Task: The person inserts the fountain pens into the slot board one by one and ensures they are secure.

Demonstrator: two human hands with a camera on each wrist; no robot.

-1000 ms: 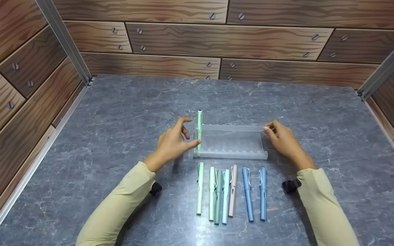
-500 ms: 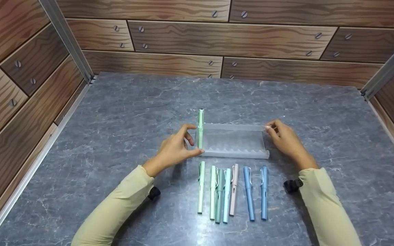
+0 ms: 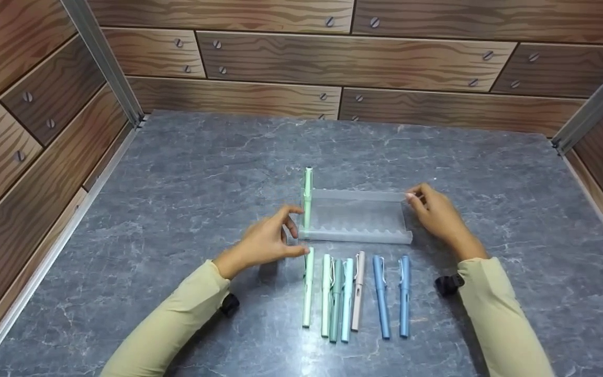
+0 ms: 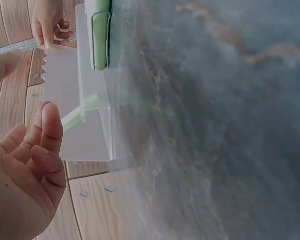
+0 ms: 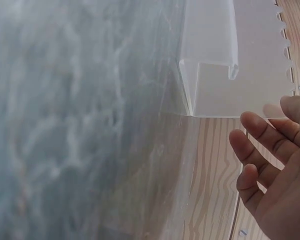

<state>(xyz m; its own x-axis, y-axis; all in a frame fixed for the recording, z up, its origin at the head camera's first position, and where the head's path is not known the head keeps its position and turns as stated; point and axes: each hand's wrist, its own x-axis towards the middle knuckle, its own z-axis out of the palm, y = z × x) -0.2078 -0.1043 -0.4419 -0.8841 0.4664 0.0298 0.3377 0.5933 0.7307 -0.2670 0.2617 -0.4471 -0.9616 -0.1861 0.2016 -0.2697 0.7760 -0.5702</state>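
A clear plastic pen rack (image 3: 356, 214) with scalloped notches lies on the table, one light green pen (image 3: 308, 201) set across its left end. My right hand (image 3: 435, 212) pinches the rack's far right corner between thumb and fingers; the right wrist view shows the thumb at the rack's edge (image 5: 225, 95). At the near left corner my left hand (image 3: 267, 238) holds nothing, thumb and fingers apart. Its thumb tip overlaps the top of a second light green pen (image 3: 308, 298) lying on the table. The left wrist view shows this hand (image 4: 25, 175) with fingers bent loosely.
In front of the rack lie another light green pen (image 3: 325, 298), a dark green pen (image 3: 335, 309), a pale turquoise pen (image 3: 346, 303), a greyish pink pen (image 3: 357, 298) and two blue pens (image 3: 380, 296). Wood-patterned walls (image 3: 280, 57) stand around the grey marbled table (image 3: 202, 152).
My left hand has moved away from the pen in the rack, toward me, down to the top of the nearest light green pen. The right hand stays at the rack's corner.
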